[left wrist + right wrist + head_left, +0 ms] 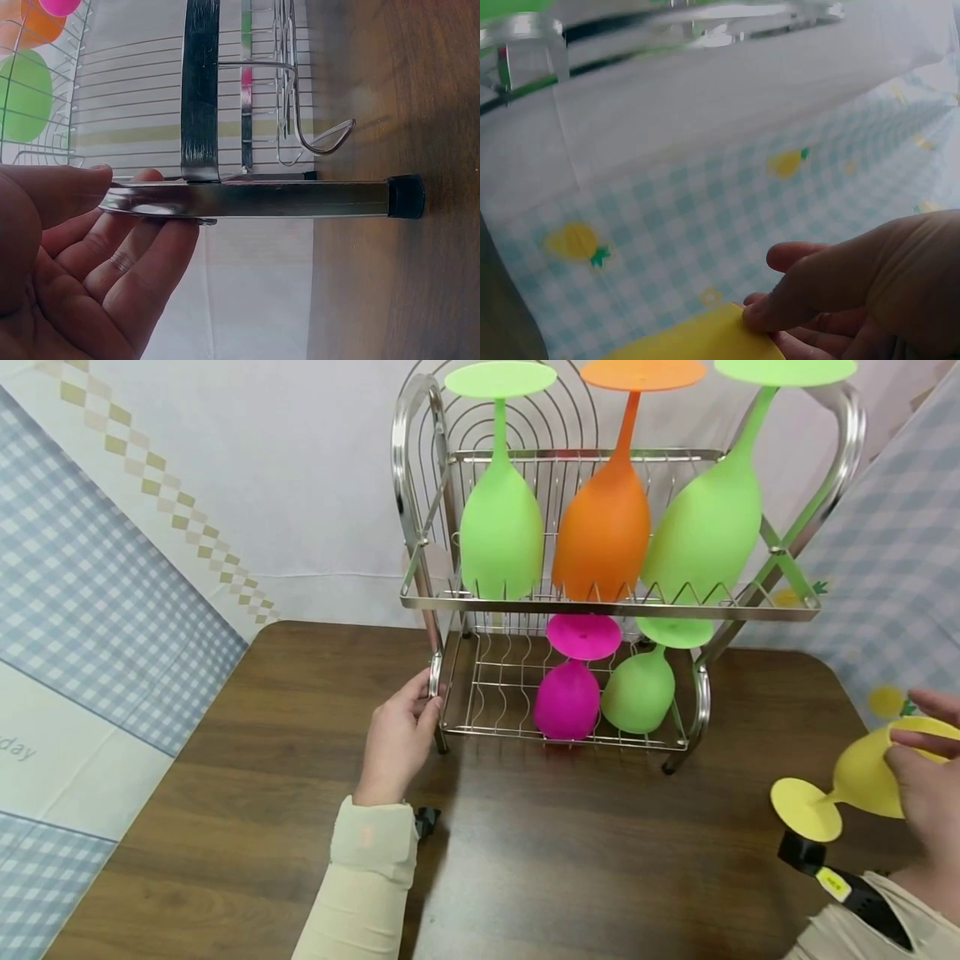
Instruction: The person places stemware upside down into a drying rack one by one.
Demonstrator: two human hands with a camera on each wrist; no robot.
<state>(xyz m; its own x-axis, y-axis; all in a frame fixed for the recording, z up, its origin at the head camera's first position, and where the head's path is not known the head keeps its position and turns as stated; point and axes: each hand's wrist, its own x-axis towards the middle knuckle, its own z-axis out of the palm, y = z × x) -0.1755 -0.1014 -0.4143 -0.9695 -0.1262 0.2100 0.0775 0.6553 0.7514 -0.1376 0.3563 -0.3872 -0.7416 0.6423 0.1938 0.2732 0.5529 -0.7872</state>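
Note:
My left hand grips the front left leg of a two-tier metal dish rack; in the left wrist view the thumb and fingers close around the tubular leg. At the far right, my right hand pinches a yellow wine glass by its rim end. This glass is tilted, its round foot pointing down and left; in the right wrist view only the edge of its yellow bowl shows beside the thumb. On the upper tier, an orange wine glass stands upside down between two green ones.
The lower tier carries a magenta wine glass and a smaller green wine glass, both upside down, toward its right side. The rack stands on a brown wooden table. Behind hangs a pale cloth, with blue checked cloth at both sides.

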